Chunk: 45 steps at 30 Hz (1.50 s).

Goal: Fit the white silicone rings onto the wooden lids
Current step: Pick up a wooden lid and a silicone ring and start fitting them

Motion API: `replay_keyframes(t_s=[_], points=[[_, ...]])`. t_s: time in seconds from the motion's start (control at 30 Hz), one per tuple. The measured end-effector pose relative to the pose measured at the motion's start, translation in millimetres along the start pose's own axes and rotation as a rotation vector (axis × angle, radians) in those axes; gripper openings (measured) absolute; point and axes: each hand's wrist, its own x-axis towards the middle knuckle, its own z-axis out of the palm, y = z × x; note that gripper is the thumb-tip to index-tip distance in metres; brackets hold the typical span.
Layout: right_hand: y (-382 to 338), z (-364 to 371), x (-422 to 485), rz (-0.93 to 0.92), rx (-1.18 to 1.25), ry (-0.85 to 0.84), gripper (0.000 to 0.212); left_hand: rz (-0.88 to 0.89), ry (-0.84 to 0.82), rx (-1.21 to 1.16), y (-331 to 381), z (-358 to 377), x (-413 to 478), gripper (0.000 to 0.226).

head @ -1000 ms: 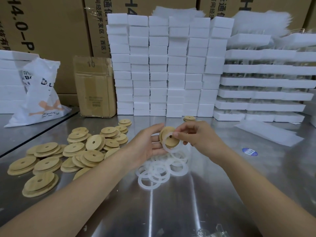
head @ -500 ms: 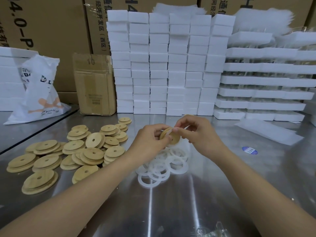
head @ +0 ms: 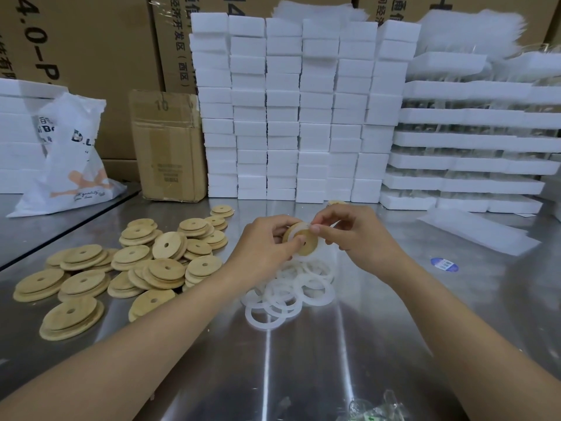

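A round wooden lid (head: 306, 242) with a centre hole is held up above the table between both hands. My left hand (head: 261, 247) grips its left edge, thumb on its face. My right hand (head: 358, 235) pinches a white silicone ring (head: 296, 230) against the lid's upper rim; part of the ring lies round the lid. Below the hands a loose pile of white silicone rings (head: 285, 294) lies on the steel table. Several more wooden lids (head: 121, 268) are heaped to the left.
Stacks of white foam blocks (head: 291, 110) and foam trays (head: 473, 141) stand along the back. A small cardboard box (head: 168, 147) and a white plastic bag (head: 69, 159) sit at back left. The table (head: 334, 360) has a blue sticker (head: 444, 264) at right and clear plastic wrap (head: 373, 408) at the front.
The ring hung loose from my right fingers below the lid; now it is pressed round the lid's upper edge. Both hands have closed in on the lid.
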Motion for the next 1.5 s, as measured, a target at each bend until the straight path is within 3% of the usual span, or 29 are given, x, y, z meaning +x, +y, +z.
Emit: replay_keyframes(t_s=[0.43, 0.7, 0.8, 1.23, 1.5], points=[[-2, 1, -3, -0.018, -0.050, -0.008, 0.005, 0.087, -0.027, 0.182, 0, -6, -1, 0.024], [3, -1, -3, -0.057, -0.302, -0.049, 0.014, 0.160, -0.078, 0.369, -3, -8, -5, 0.045], [4, -3, -2, -0.041, -0.325, -0.048, 0.012, 0.227, -0.115, 0.422, 0, -8, -6, 0.042], [2, -10, -1, 0.057, -0.275, -0.102, 0.009, 0.188, -0.052, 0.265, 1, -11, -2, 0.032], [3, -13, 1, 0.025, -0.396, -0.112, 0.014, 0.068, -0.019, -0.001, 1, -9, 2, 0.033]])
